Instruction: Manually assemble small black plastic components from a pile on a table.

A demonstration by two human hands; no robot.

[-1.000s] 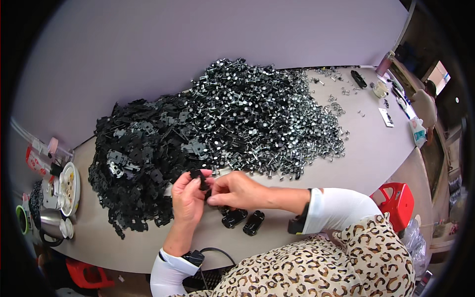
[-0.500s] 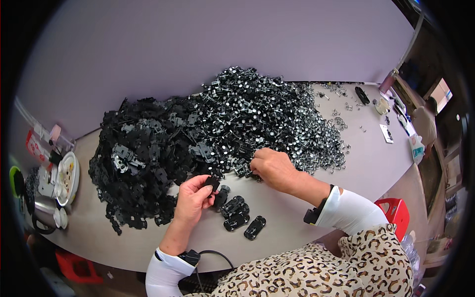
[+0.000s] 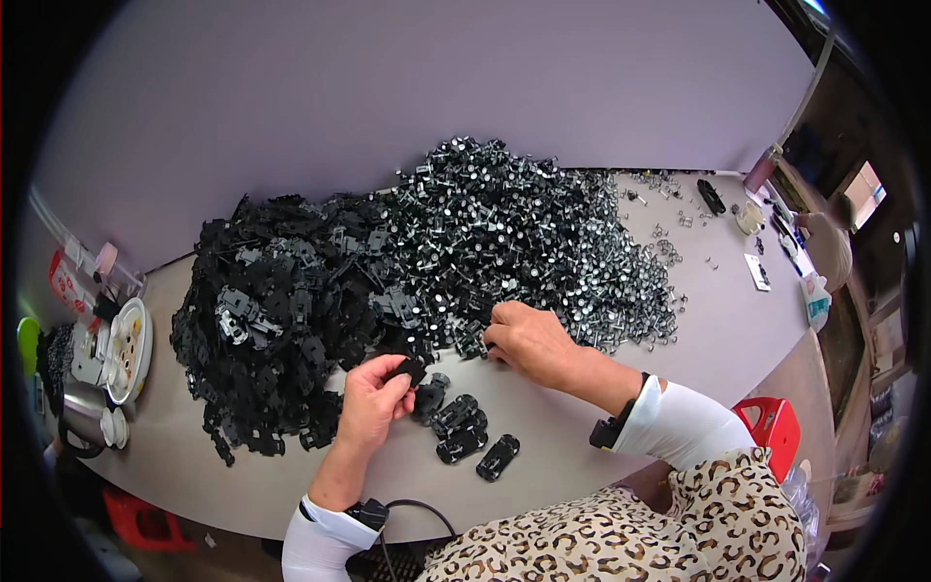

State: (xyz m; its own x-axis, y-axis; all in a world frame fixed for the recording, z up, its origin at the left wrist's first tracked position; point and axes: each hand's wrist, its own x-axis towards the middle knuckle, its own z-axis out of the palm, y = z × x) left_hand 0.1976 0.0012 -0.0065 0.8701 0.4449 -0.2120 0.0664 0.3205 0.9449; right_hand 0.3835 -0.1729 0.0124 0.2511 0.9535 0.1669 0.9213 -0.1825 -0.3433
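The bench (image 3: 553,427) bore a heap of metallic parts (image 3: 533,233); near it were the left hand (image 3: 373,398) and the curled right hand (image 3: 531,339), its grip unclear. A packet (image 3: 817,303) bore an illegible teal label (image 3: 819,307). The left pinched a black plate (image 3: 413,371).

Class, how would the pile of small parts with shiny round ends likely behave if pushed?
The pile would probably slump and spread rather than shift whole, since it looks loosely heaped and stray pieces lie on the table beside it. Single pieces may roll, given their round ends. Each is probably light, being small and thin-stemmed.
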